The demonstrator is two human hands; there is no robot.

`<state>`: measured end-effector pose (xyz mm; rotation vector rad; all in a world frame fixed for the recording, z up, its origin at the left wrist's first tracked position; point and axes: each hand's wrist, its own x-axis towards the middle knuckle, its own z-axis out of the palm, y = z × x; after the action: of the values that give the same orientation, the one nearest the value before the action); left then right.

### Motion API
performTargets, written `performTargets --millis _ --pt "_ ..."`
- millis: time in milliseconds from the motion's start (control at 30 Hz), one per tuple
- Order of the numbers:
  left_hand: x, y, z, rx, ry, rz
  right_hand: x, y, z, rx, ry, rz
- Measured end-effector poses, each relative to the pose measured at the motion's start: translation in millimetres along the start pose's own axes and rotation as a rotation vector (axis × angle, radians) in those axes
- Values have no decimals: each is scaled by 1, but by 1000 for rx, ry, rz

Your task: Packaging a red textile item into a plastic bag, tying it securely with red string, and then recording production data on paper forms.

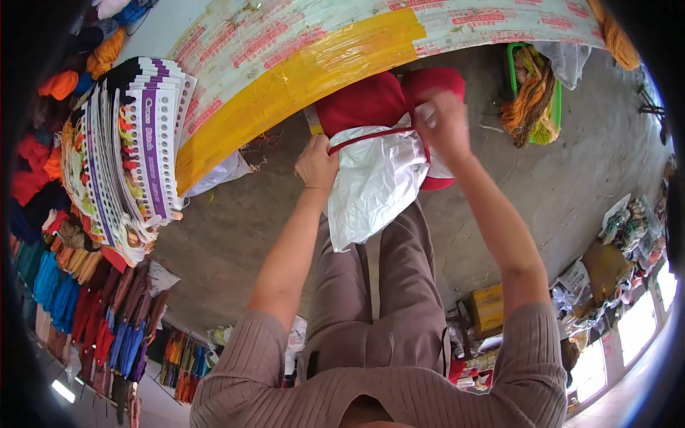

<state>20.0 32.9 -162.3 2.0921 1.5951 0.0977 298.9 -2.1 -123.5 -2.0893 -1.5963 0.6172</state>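
Observation:
A white plastic bag [378, 185] hangs in front of my legs, its mouth wrinkled. A dark red cord [371, 137] stretches across the upper part of the bag between my two hands. My left hand [317, 162] is closed at the bag's left edge, gripping the cord's end there. On the other side my right hand [444, 127] is curled over the cord and partly smeared by motion; its fingertips are pinched at the cord. Large red bundles [360, 103] bulge just behind the bag, below the table edge, and more red shows under my right hand.
A table edge covered in yellow tape [300, 68] curves across the top. Thread sample cards [146, 143] overhang it at left. A green basket [555, 114] with orange and brown yarn stands on the floor at right. Coloured skeins [93, 314] hang at lower left.

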Motion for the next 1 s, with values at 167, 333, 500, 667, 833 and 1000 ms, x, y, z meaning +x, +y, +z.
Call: performTargets --millis 167,333,500,667,833,1000 --pt "1 8 -2 -51 -15 90 12 48 -4 -240 -222 308" --pt "-11 10 -12 -74 -51 170 25 79 -5 -239 -325 -25" --pt "-61 -6 -49 -64 -181 216 11 84 -9 -29 -407 197" --pt "-92 -6 -39 13 -249 43 24 84 -2 -56 -523 376" --pt "-45 2 -53 -71 -528 -232 22 69 14 77 -230 481" --pt "1 14 -53 64 -860 -182 25 65 24 142 -90 400"
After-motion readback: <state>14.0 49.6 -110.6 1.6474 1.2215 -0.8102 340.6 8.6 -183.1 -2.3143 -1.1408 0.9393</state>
